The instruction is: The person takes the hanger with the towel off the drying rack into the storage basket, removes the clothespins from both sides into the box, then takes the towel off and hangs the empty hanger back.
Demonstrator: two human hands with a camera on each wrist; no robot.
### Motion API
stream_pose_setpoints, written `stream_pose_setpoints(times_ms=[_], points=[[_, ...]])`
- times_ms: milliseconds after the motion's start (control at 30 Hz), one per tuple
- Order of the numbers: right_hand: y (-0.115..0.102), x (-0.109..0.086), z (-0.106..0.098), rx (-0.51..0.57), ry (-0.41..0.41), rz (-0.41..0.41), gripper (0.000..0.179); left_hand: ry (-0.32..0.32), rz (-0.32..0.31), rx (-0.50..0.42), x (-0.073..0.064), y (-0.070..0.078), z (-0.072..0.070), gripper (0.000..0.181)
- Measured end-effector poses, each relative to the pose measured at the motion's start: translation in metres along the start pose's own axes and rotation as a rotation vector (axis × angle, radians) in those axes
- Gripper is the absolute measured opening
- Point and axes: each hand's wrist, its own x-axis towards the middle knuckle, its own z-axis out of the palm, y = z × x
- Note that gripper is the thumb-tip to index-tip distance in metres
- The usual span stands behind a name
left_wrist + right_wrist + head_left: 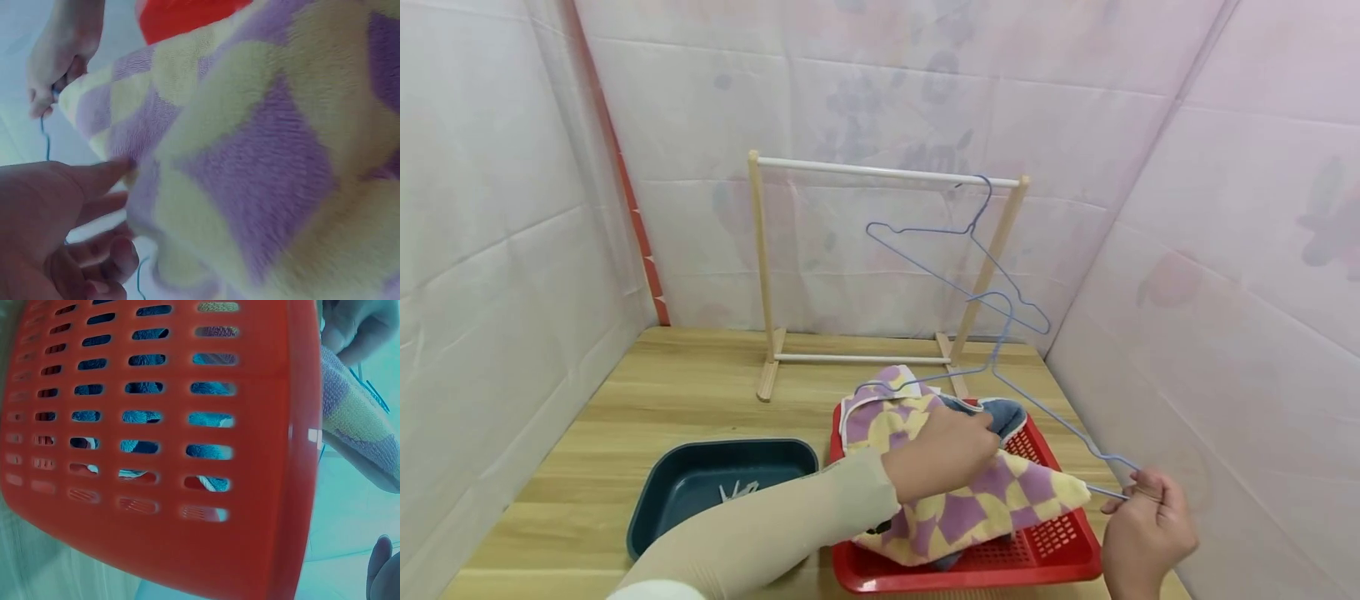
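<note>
A purple-and-yellow checked towel (910,508) is draped over a blue wire hanger (1045,400), whose right end pokes out past the towel's corner. My right hand (1150,529) grips that end beyond the basket's right side. Over the middle of the towel lies my left hand (951,450). In the left wrist view, the left hand (50,212) has its thumb on the front of the towel's edge (140,194) and fingers behind, pinching it. Only fingertips of the right hand (384,575) show in the right wrist view.
Beneath the towel stands a red slotted basket (970,579) with blue cloth (1003,417) inside. A dark green tray (651,500) at left holds several white clothespins (737,490). Behind is a wooden rack (760,267) with another blue hanger (925,231) on its bar.
</note>
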Motion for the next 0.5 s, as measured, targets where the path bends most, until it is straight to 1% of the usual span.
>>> stream_pose_setpoints(times_ms=[67, 167, 267, 333, 400, 500], points=[[-0.001, -0.001, 0.001, 0.011, 0.002, -0.001, 0.031, -0.01, 0.027, 0.02, 0.006, 0.005, 0.0, 0.012], [-0.003, -0.001, 0.001, 0.016, 0.004, -0.002, 0.036, -0.02, 0.052, 0.026, 0.01, 0.011, -0.002, 0.014], [-0.004, -0.001, 0.001, 0.021, 0.009, 0.003, 0.029, -0.013, 0.064, 0.053, 0.011, 0.015, -0.005, 0.018], [-0.004, 0.0, 0.001, 0.024, 0.014, 0.007, 0.022, 0.01, 0.073, 0.089, 0.01, 0.016, -0.008, 0.018], [-0.004, 0.001, 0.001, 0.03, 0.019, 0.01, 0.02, 0.043, 0.087, 0.117, 0.008, 0.018, -0.01, 0.018], [-0.002, 0.002, 0.001, 0.042, 0.027, 0.015, 0.023, 0.099, 0.121, 0.128, 0.002, 0.02, -0.012, 0.018]])
